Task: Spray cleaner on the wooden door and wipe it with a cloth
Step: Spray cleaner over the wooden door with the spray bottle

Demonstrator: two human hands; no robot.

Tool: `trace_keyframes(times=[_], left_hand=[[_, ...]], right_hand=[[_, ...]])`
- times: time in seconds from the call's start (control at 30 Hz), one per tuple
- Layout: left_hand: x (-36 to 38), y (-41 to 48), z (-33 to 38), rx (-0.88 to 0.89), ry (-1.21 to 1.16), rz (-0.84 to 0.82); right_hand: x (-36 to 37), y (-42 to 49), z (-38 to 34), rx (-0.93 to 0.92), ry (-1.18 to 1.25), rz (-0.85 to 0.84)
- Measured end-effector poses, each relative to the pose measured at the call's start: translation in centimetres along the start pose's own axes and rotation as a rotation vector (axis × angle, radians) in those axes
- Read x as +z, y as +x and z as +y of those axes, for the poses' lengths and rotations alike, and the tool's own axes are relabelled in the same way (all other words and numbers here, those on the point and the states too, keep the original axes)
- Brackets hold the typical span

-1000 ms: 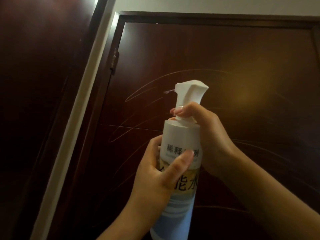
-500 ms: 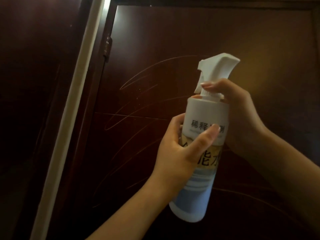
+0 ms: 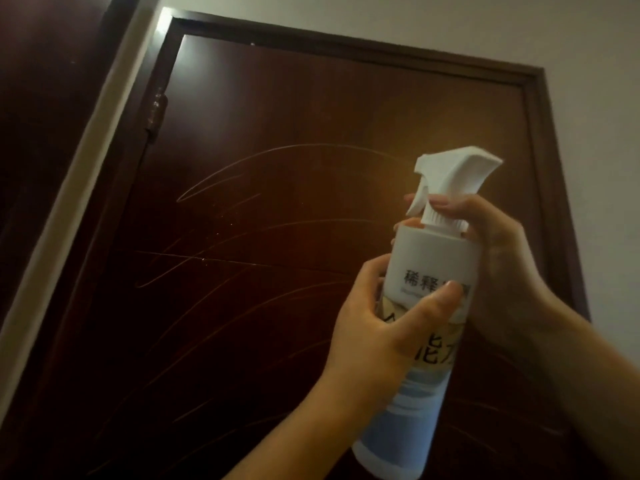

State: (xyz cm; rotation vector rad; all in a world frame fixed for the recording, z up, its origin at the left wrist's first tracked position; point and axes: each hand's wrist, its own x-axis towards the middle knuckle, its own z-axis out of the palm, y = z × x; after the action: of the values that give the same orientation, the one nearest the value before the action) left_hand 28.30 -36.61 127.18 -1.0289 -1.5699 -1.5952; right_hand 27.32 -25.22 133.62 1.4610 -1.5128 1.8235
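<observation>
Spray bottle (image 3: 433, 258) held upright in front of the wooden door (image 3: 311, 133), with the nozzle head (image 3: 460, 164) facing the panel so the mist lands on the wood, not on me. My left hand (image 3: 374, 327) wraps the labelled middle of the bottle to steady its weight. My right hand (image 3: 502, 258) curls at the neck, fingers across the trigger for pumping. Both hands are thus clamped on the one bottle.

Pale curved streaks (image 3: 242, 168) cross the panel ahead of the nozzle; cannot tell whether they are scratches or wet marks. Hinge (image 3: 157, 109) sits on the door's left edge. No cloth in view; wiping judged not yet begun.
</observation>
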Motion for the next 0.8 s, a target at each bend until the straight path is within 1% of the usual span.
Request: trace_keyframes(times=[0.07, 0.23, 0.47, 0.67, 0.8], left_hand=[[0.8, 0.1, -0.4, -0.017, -0.060, -0.006], [3.5, 1.2, -0.6, 0.003, -0.115, -0.057], [6.3, 1.4, -1.1, -0.012, -0.220, -0.108], [8.1, 1.7, -1.8, 0.008, -0.273, -0.142], [9.4, 1.8, -2.1, 0.032, -0.289, -0.162]], right_hand=[[-0.8, -0.4, 0.0, 0.021, -0.017, 0.016], [-3.4, -0.5, -1.1, 0.061, -0.022, 0.126], [-5.3, -1.6, -2.5, 0.047, -0.155, 0.185], [-6.9, -2.3, -3.2, 0.067, -0.163, 0.198], [-7.6, -3.0, -4.0, 0.030, -0.199, 0.238]])
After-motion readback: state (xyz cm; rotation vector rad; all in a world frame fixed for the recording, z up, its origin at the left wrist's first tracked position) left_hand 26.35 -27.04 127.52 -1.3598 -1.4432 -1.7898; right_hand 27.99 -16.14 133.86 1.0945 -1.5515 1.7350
